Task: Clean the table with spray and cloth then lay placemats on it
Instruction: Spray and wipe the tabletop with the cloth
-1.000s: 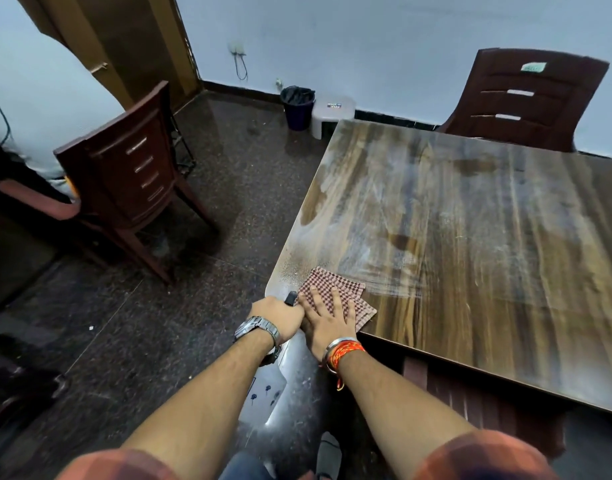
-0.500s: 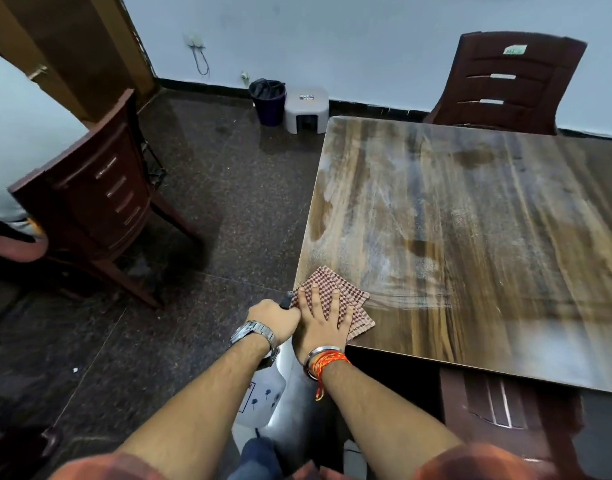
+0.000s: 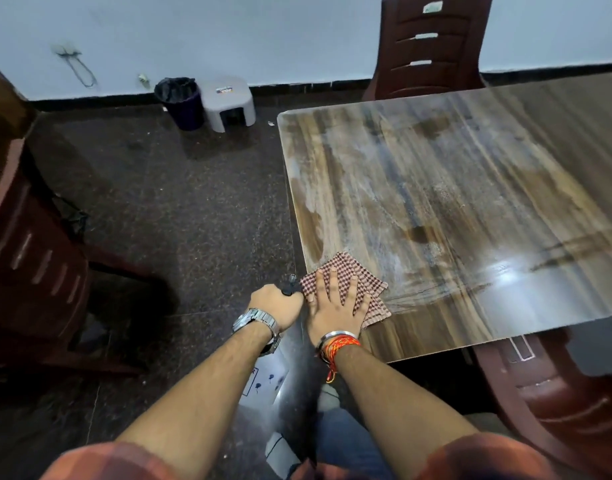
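Wiping in hand: pressing red-checked square cloth (image 3: pixel 346 263) onto near-left corner of streaked wood-grain table (image 3: pixel 453 188) under right hand (image 3: pixel 335 308), fingers straight, spread. Gripping white spray bottle (image 3: pixel 264 379) beside table edge in left hand (image 3: pixel 277 303), fingers curled round its head. Next, judging: sweeping across remaining streaks.

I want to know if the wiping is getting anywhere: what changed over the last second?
The right hand slid a little forward over the cloth and now lies flat on it with fingers spread. The cloth barely shifted from the near left corner of the table. The left hand still holds the spray bottle beside that corner. Only the camera view turned.
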### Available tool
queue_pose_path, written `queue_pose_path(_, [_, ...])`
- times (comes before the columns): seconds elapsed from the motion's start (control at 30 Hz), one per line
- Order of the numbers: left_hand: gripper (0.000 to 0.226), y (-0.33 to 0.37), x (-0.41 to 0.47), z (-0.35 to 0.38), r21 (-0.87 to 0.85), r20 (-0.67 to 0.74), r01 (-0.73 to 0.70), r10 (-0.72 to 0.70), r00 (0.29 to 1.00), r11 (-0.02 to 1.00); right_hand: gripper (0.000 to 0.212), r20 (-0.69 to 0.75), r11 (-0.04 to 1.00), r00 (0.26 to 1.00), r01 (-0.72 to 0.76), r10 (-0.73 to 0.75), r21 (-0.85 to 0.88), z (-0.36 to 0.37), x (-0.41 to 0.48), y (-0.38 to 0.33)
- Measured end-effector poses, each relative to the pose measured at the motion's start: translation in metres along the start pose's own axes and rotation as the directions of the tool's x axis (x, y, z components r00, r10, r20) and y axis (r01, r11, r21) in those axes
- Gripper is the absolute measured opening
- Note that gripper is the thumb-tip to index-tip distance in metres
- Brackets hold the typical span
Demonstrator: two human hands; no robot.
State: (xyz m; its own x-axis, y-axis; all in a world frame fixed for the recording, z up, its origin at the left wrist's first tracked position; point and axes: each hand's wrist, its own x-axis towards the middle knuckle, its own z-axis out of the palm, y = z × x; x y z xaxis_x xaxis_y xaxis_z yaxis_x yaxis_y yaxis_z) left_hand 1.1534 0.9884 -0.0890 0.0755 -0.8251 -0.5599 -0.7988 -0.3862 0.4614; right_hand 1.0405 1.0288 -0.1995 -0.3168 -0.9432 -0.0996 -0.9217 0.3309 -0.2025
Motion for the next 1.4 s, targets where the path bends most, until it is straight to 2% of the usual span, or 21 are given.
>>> queue_pose_path(0.1, [0.039, 0.008, 0.030, -0.004, 0.030, 0.028, -0.025, 0.024, 0.999, 0.999, 0.057, -0.027, 0.998, 0.997, -0.066, 0.067, 0.010, 0.002, 0.025, -0.012])
queue_pose_path(0.37, [0.036, 0.042, 0.114, -0.048, 0.051, 0.043, -0.091, 0.089, 0.995, 0.995, 0.056, -0.061, 0.988, 0.987, -0.146, 0.149, 0.047, -0.005, 0.119, -0.053])
queue_pose_path(0.6, [0.038, 0.084, 0.191, -0.098, 0.061, 0.035, -0.136, 0.134, 0.990, 0.989, 0.061, -0.016, 0.984, 0.985, -0.174, 0.174, 0.038, -0.010, 0.193, -0.091])
queue_pose_path(0.7, [0.028, 0.099, 0.218, -0.112, 0.065, 0.048, -0.173, 0.171, 0.984, 0.983, 0.061, 0.012, 0.981, 0.982, -0.187, 0.187, 0.044, -0.014, 0.220, -0.105])
queue_pose_path(0.83, [0.027, 0.116, 0.260, -0.129, 0.070, 0.092, -0.209, 0.202, 0.975, 0.975, 0.057, 0.034, 0.975, 0.975, -0.219, 0.218, 0.037, -0.018, 0.264, -0.126])
queue_pose_path(1.0, [0.038, 0.134, 0.317, -0.161, 0.100, 0.126, -0.288, 0.275, 0.953, 0.952, 0.055, 0.065, 0.963, 0.963, -0.266, 0.263, 0.049, -0.026, 0.330, -0.157])
queue_pose_path(1.2, [0.043, 0.150, 0.386, -0.212, 0.171, 0.215, -0.374, 0.336, 0.917, 0.911, 0.054, 0.089, 0.899, 0.903, -0.428, 0.421, 0.092, -0.030, 0.396, -0.201])
queue_pose_path(1.4, [0.036, 0.166, 0.436, -0.235, 0.223, 0.259, -0.469, 0.412, 0.874, 0.855, 0.054, 0.139, 0.773, 0.795, -0.607, 0.591, 0.186, -0.036, 0.440, -0.227])
